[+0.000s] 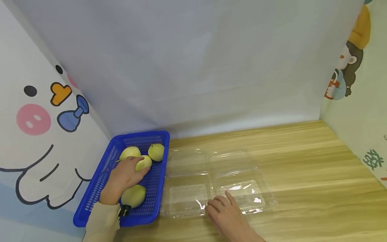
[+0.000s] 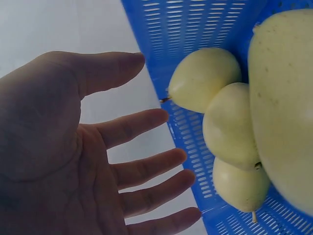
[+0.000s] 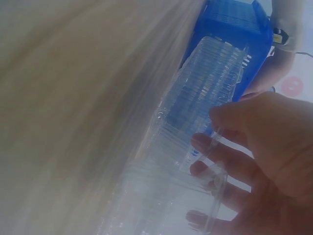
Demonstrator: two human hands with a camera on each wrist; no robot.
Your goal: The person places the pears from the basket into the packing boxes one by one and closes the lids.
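My left hand (image 1: 125,174) reaches over the blue basket (image 1: 161,195), its fingers beside a yellow-green pear (image 1: 144,163). In the left wrist view its fingers and thumb are spread, with no fruit between them. Another pear (image 1: 156,153) sits at the basket's back right, one lies at the back left, and a larger-looking pear (image 1: 134,196) is near the front, below my wrist. At the front edge of two clear plastic clamshell boxes (image 1: 188,195), my right hand (image 1: 225,213) rests with loosely bent fingers. The right wrist view shows its fingertips right at the plastic rim (image 3: 220,183).
The boxes stand side by side just right of the basket, their lids (image 1: 231,161) laid back. Wood-grain tabletop (image 1: 305,178) extends to the right. A pale backdrop (image 1: 211,67) rises behind, and cartoon-printed panels (image 1: 39,151) flank both sides.
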